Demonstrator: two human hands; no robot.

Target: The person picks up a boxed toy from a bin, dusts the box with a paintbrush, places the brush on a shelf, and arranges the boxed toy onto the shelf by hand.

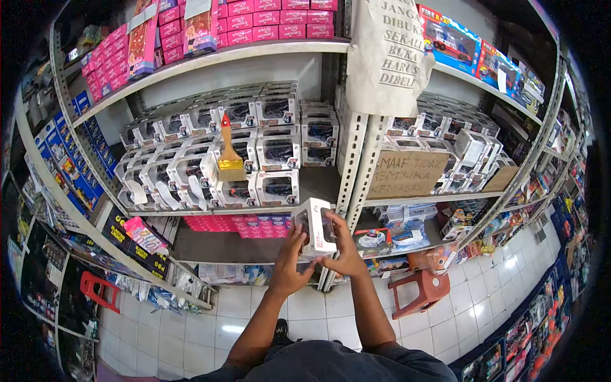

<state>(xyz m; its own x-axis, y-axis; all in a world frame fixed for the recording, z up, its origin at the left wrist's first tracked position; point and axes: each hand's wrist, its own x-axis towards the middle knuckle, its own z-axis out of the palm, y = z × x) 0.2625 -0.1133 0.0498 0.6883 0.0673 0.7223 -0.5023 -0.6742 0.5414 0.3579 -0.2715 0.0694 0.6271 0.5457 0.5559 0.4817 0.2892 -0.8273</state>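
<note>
Between my two hands is a white box (pixel 316 228) with a clear window, tilted in front of the middle shelf. My left hand (pixel 292 263) presses on its left side, and my right hand (pixel 345 248) is on its right side with the thumb near the bottom. Rows of similar white windowed boxes (pixel 277 153) are stacked on the shelf beyond. A paintbrush (pixel 230 149) with a red and yellow handle stands upright against the stack, bristles down.
Pink boxes (pixel 267 18) fill the upper shelf. A metal post (pixel 353 165) divides the shelves, with a paper sign (pixel 388 57) hanging above. Red stools stand at the lower right (pixel 421 293) and left (pixel 100 291) on the tiled floor.
</note>
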